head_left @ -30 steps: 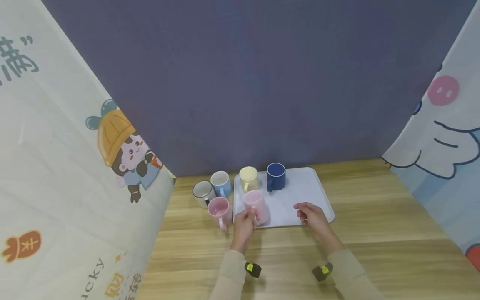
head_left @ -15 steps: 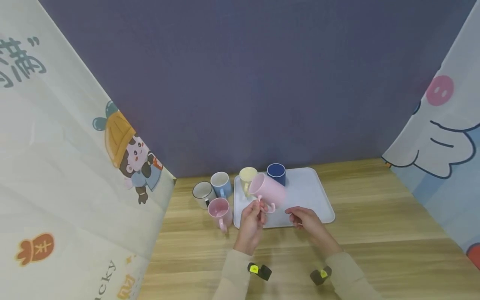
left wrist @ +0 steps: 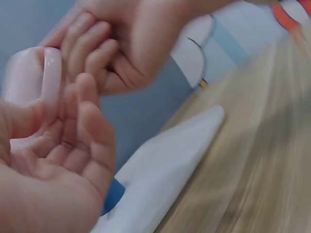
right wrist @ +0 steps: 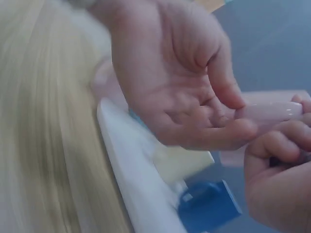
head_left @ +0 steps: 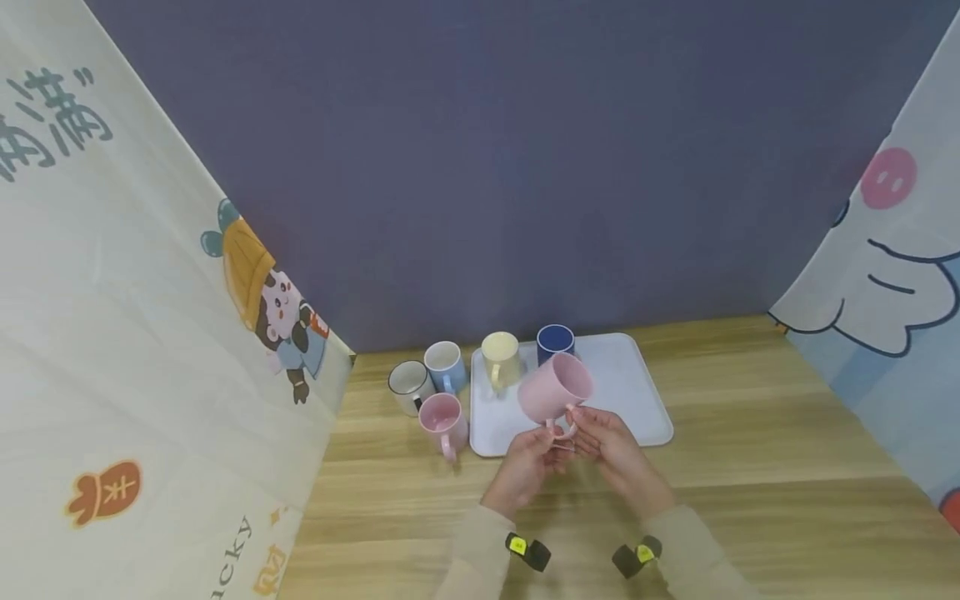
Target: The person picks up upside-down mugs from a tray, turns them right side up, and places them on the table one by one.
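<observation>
Both hands hold a light pink mug (head_left: 546, 393) in the air above the white tray (head_left: 637, 408). Tilted on its side, it has its mouth toward the upper right and its handle (right wrist: 270, 112) toward the person. My left hand (head_left: 527, 468) pinches the handle near the mug's base end. At the handle's rim end, my right hand (head_left: 621, 454) pinches with thumb and fingers. In the left wrist view, curled fingers hide part of the mug. A yellow mug (head_left: 500, 357) and a dark blue mug (head_left: 555, 340) stand upright at the tray's back; the held mug partly covers the blue one.
Left of the tray, a white mug with a dark rim (head_left: 409, 383), a light blue mug (head_left: 445, 367) and another pink mug (head_left: 442, 419) stand close together on the wooden table (head_left: 750, 433). A dark panel (head_left: 525, 167) rises behind, with printed curtains at both sides.
My left hand has lifted the pink mug off the left part of the tray, tilted it and carried it right. My right hand has come in and taken hold of the handle.
</observation>
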Demonstrator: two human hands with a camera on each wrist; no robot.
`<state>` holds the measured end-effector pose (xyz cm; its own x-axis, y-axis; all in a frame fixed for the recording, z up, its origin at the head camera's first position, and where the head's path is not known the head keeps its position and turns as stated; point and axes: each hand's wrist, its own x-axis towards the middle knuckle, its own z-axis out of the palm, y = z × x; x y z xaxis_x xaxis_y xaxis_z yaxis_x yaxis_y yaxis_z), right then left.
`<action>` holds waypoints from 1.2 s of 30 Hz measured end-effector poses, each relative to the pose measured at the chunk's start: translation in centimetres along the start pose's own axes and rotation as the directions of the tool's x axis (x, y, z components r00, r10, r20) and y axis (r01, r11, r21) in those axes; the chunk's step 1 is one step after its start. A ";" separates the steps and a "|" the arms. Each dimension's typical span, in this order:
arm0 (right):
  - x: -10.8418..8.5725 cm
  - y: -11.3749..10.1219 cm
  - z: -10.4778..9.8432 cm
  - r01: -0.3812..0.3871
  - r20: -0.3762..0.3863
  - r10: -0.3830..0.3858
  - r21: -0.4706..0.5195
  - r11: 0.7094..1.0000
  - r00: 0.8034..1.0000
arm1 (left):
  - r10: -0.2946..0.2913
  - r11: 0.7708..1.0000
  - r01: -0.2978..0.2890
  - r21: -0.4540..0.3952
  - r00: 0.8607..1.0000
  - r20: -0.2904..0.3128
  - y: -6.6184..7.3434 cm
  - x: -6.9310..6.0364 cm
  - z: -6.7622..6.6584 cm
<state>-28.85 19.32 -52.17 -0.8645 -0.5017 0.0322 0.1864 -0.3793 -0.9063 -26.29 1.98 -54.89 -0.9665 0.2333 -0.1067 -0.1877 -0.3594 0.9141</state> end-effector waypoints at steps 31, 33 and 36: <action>-0.1 -4.3 -8.2 -0.121 -0.411 -0.166 -0.588 0.800 0.897 | 0.257 0.744 0.071 0.664 0.887 -0.384 1.8 2.9 -3.8; -0.3 -4.5 -9.0 -0.153 -0.430 -0.160 -0.606 0.781 0.888 | 0.261 0.751 0.084 0.655 0.873 -0.411 2.5 3.1 -4.2; -0.4 -4.7 -10.4 -0.183 -0.454 -0.185 -0.651 0.736 0.871 | 0.265 0.768 0.083 0.636 0.862 -0.432 3.5 3.6 -4.6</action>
<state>-34.28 29.37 -52.32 -0.9999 -0.0137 0.0047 -0.0088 0.3188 -0.9478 -31.20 -2.56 -53.90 -0.9585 -0.2845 -0.0188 -0.1127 0.3177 0.9415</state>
